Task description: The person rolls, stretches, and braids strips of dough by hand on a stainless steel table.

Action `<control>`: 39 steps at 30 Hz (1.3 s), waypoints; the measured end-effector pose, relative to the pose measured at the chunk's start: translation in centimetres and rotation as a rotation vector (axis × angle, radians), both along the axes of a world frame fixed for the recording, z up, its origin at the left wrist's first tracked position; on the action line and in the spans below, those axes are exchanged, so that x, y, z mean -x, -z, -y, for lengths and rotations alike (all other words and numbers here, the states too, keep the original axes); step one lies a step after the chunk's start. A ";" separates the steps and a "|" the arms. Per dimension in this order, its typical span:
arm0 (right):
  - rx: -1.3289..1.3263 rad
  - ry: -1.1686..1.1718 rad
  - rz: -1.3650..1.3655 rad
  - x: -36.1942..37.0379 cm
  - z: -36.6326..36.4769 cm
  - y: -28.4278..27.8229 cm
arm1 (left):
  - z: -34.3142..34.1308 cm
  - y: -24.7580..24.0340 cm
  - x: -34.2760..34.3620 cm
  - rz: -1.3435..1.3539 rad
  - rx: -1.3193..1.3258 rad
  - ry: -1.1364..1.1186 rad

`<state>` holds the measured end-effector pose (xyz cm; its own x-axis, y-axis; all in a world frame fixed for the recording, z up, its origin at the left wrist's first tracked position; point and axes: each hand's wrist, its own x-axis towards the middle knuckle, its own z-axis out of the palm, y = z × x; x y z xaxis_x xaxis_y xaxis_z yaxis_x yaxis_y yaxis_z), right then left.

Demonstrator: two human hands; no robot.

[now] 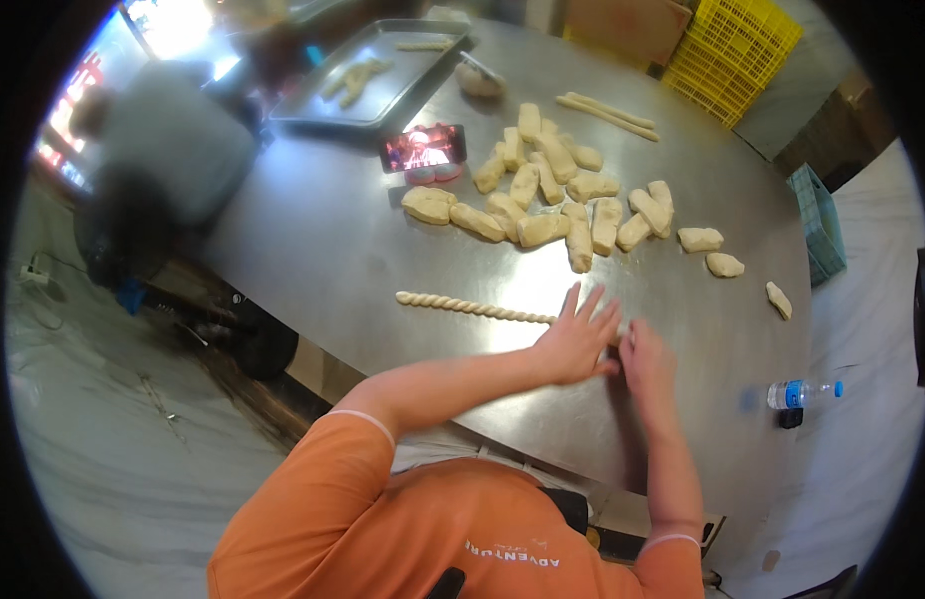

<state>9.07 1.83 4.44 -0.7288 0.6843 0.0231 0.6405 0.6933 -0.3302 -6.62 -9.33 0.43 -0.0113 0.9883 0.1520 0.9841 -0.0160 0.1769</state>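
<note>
A twisted dough rope point(474, 307) lies across the metal table in front of me, its spiral strands showing on the left part. My left hand point(579, 339) rests over the rope's right part with fingers stretched and apart, covering it from view. Just right of it, my right hand point(647, 364) is closed with fingertips at the rope's right end, where a bit of dough shows. Beyond both hands sits a heap of short, thick dough pieces point(544, 228), several of them touching. Two loose pieces point(724, 265) are to the right of the heap.
Two thin dough strips point(608, 116) lie at the back. A metal tray point(402, 75) holds shaped dough at the far left, near a propped phone point(422, 148). Yellow crates point(732, 55) stand at the back right. A water bottle point(797, 393) lies at the right edge.
</note>
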 end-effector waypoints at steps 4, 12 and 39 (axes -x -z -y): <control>-0.206 -0.327 -0.205 -0.8 -2.0 2.1 | -2.8 1.5 2.8 0.050 -0.095 0.130; -0.130 -0.175 -0.105 -0.3 -4.1 2.6 | -4.6 -0.3 2.2 0.005 -0.211 0.029; -0.185 -0.133 -0.002 -3.8 -1.7 3.0 | -1.7 0.0 -3.0 0.057 -0.010 0.142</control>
<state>12.92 3.53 1.41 -0.8124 0.5658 0.1410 0.5385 0.8207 -0.1909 -3.67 -7.64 0.40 0.1194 0.9791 0.1646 0.9602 -0.1561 0.2316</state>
